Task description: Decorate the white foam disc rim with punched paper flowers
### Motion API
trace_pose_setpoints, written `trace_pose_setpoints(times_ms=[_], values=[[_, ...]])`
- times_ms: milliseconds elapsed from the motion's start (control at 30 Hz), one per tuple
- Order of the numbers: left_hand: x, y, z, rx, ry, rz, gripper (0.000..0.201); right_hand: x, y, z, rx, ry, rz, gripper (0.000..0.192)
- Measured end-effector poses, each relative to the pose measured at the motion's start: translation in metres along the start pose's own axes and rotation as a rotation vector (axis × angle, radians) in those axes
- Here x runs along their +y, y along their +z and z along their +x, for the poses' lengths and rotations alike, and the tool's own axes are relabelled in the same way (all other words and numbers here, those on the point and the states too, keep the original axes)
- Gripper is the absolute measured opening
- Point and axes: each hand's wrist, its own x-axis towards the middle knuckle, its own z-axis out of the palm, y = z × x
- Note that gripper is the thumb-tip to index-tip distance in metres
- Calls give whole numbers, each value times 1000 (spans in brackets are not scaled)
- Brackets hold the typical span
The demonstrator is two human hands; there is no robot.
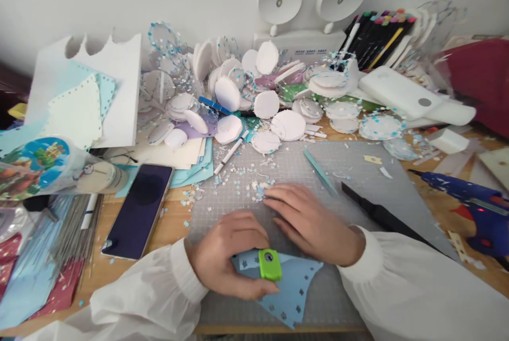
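My left hand (234, 253) is wrapped round a small lime-green craft punch (269, 265), with the thumb along its near side. Under the punch lies a blue sheet of paper (292, 288), its edges dotted with flower-shaped holes. My right hand (312, 220), slightly blurred, rests palm down beyond the punch with its fingers stretched out. Its fingertips reach small blue and white paper flowers (258, 192) scattered on the grey cutting mat (358, 288). Nothing shows in the right hand, though its palm is hidden.
A phone (139, 211) lies left of the mat. Turquoise tweezers (319, 172) and a black-handled knife (382, 213) lie right of my hands. A blue glue gun (473, 206) sits at the right edge. White discs (288, 124) crowd the back, before a twin-headed lamp (298, 46).
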Motion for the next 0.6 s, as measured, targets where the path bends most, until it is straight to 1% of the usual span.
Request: trace_pose_setpoints(times_ms=[33, 100, 133, 200, 333, 400, 500, 533, 600], values=[[0, 1, 0, -20, 18, -5, 31, -2, 3, 0, -67, -57, 16, 32], [-1, 3, -1, -52, 43, -7, 31, -2, 7, 0, -131, -117, 27, 37], [-1, 3, -1, -62, 51, -8, 31, -1, 8, 0, -135, -114, 24, 39], [-1, 4, 0, -69, 61, -11, 31, 3, 9, -1, -116, -55, -5, 42], [-1, 3, 1, -78, 70, -4, 32, 5, 6, 0, -71, 63, -94, 41], [0, 3, 2, -89, 75, 8, 31, 3, 5, 1, -84, 50, -103, 42], [0, 2, 2, -96, 78, 17, 30, 0, 4, 2, -173, -33, -88, 44], [0, 2, 2, -98, 80, 15, 30, -1, 5, 2, -182, -42, -94, 44], [1, 2, 2, -96, 83, 12, 30, -1, 5, 2, -150, -12, -129, 46]])
